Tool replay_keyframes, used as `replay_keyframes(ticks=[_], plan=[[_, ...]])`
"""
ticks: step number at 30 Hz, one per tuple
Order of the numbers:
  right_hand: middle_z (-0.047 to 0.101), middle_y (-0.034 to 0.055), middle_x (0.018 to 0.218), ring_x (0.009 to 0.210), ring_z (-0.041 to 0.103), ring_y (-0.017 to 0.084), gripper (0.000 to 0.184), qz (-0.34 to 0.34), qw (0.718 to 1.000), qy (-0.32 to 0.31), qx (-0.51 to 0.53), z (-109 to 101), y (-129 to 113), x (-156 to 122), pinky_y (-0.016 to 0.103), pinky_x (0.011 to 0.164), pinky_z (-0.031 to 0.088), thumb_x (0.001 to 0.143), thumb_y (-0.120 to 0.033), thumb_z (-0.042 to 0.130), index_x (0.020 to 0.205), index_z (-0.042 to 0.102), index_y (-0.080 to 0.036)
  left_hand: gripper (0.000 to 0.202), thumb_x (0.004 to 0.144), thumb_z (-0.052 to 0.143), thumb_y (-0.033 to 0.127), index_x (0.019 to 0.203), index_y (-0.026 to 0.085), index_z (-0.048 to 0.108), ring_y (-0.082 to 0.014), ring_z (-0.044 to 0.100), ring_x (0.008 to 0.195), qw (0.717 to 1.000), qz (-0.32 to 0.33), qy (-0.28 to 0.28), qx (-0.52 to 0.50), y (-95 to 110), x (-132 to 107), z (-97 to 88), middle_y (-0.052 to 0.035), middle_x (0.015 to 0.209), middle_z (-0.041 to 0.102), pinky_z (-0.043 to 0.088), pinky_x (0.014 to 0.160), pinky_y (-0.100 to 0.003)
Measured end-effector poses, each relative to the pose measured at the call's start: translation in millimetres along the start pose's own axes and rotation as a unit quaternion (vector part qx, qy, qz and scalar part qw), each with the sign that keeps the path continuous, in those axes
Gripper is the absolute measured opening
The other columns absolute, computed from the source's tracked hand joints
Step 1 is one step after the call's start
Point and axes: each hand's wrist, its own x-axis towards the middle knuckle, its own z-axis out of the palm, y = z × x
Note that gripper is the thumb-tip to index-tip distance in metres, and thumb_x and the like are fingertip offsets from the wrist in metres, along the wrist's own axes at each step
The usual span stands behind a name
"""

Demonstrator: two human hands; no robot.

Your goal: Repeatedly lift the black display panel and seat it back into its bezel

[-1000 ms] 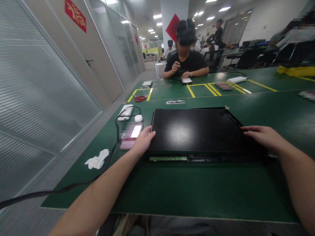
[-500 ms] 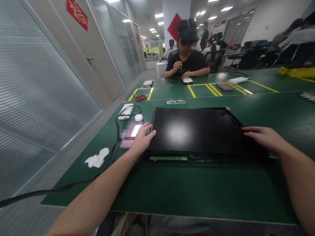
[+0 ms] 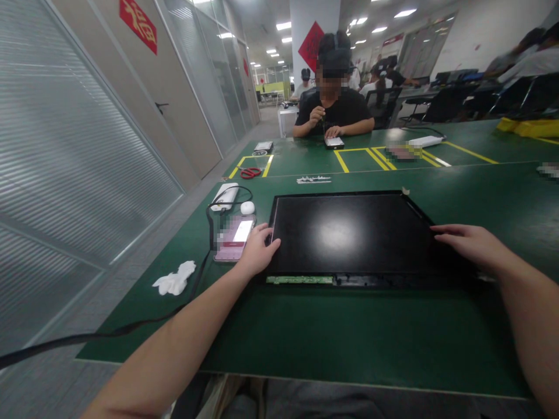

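A flat black LCD panel point(image 3: 332, 233) lies face up in a shallow black frame point(image 3: 375, 280), with a narrow green circuit board point(image 3: 299, 280) along the near edge. My left hand point(image 3: 258, 250) grips the panel at its left edge, thumb on top and the other fingers along the side. At the right edge, my right hand point(image 3: 469, 241) holds the panel with its fingers nearly straight. The undersides of both grips are hidden.
Left of the frame are a phone point(image 3: 234, 238), a white earbud case point(image 3: 247, 208), a white power bank point(image 3: 225, 196) with a black cable, and crumpled tissue point(image 3: 175, 279). Red scissors point(image 3: 251, 173) and white strips point(image 3: 313, 180) lie farther off. Opposite, a co-worker point(image 3: 334, 110) handles a small device.
The panel has shifted slightly right and settled lower, showing the frame's rim at the far and left sides. My left hand moved slightly with it; my right hand hardly moved.
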Motion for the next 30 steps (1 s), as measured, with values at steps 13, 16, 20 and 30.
replay_keyframes(ticks=[13,16,20,30], plan=[[0.077,0.0072,0.107,0.115,0.064,0.032,0.041,0.028,0.998,0.002,0.061,1.1,-7.1,-7.6,0.045,0.106,0.043,0.060,-0.041,0.069,0.096,0.079,-0.027,0.028,0.086,0.060,0.025,0.111,0.016,0.070,-0.0307,0.051,0.137,1.000,0.014,0.004,0.009,-2.6,-0.3,1.6,-0.0164,0.141,0.059,0.037,0.118,-0.051],[0.076,0.0081,0.108,0.113,0.064,0.033,0.040,0.024,0.998,0.005,0.061,1.6,-5.5,-6.4,0.046,0.103,0.044,0.060,-0.042,0.069,0.097,0.079,-0.026,0.029,0.086,0.060,0.026,0.112,0.016,0.069,-0.0308,0.050,0.138,1.000,0.017,0.006,0.009,-4.2,0.1,3.0,-0.0164,0.142,0.058,0.037,0.117,-0.051],[0.076,0.0079,0.109,0.114,0.064,0.034,0.041,0.012,0.998,-0.006,0.054,0.4,-0.6,-2.2,0.048,0.104,0.043,0.060,-0.042,0.071,0.097,0.079,-0.027,0.031,0.087,0.059,0.027,0.115,0.016,0.068,-0.0310,0.049,0.138,1.000,0.021,0.002,0.011,-3.6,-0.5,3.1,-0.0165,0.142,0.058,0.036,0.117,-0.051],[0.076,0.0096,0.107,0.106,0.066,0.033,0.042,-0.005,0.999,0.009,0.043,2.5,4.3,-0.8,0.045,0.094,0.050,0.061,-0.044,0.071,0.097,0.080,-0.026,0.052,0.087,0.064,0.034,0.134,0.014,0.059,-0.0370,0.041,0.145,0.998,0.018,-0.044,0.041,1.7,-3.5,-0.7,-0.0208,0.153,0.048,0.032,0.119,-0.054]])
